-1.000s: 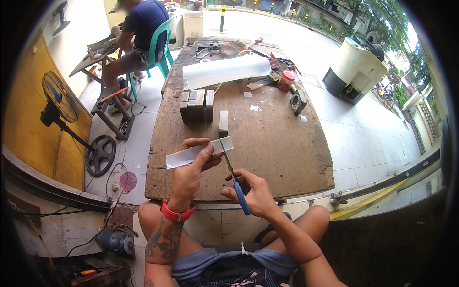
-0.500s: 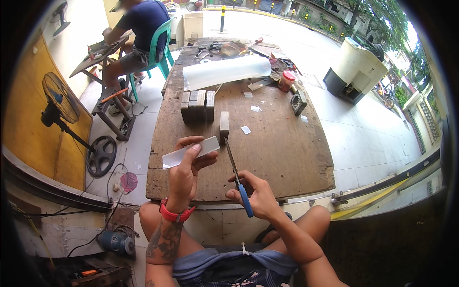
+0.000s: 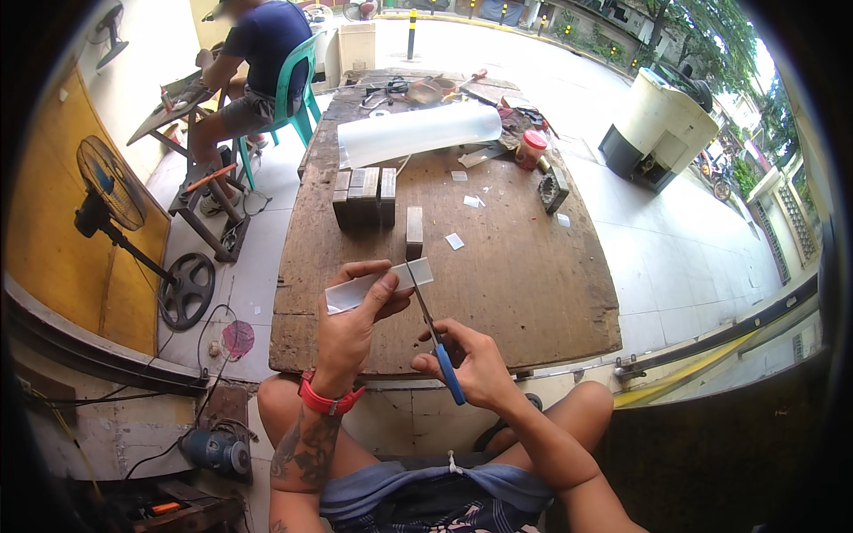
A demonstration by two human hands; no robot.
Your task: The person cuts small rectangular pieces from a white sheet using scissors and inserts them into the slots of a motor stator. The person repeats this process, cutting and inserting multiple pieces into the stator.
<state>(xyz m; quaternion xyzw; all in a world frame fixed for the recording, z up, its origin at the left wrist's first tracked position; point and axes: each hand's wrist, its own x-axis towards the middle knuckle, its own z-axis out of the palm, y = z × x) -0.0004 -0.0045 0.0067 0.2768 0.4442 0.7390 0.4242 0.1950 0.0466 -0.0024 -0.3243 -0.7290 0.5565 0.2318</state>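
Observation:
My left hand (image 3: 353, 322) pinches a translucent white plastic strip (image 3: 380, 282) above the near part of the worn wooden table (image 3: 515, 275). My right hand (image 3: 471, 359) grips blue-handled scissors (image 3: 435, 342), whose blades reach up to the strip's right end. A small cut white piece (image 3: 454, 241) lies on the table just beyond. One wooden block (image 3: 414, 232) stands behind the strip, and a row of several blocks (image 3: 364, 195) sits farther back.
A roll of translucent sheet (image 3: 418, 131) lies across the far table, with tools, a red-lidded jar (image 3: 532, 148) and scraps. A person in blue sits on a green chair (image 3: 298, 84) at far left. A standing fan (image 3: 111, 191) is at left. An angle grinder (image 3: 213, 449) lies below.
The strip got shorter: a piece was snipped off and now lies on the table. My left hand slid the strip right again, and the scissors came back to its right end.

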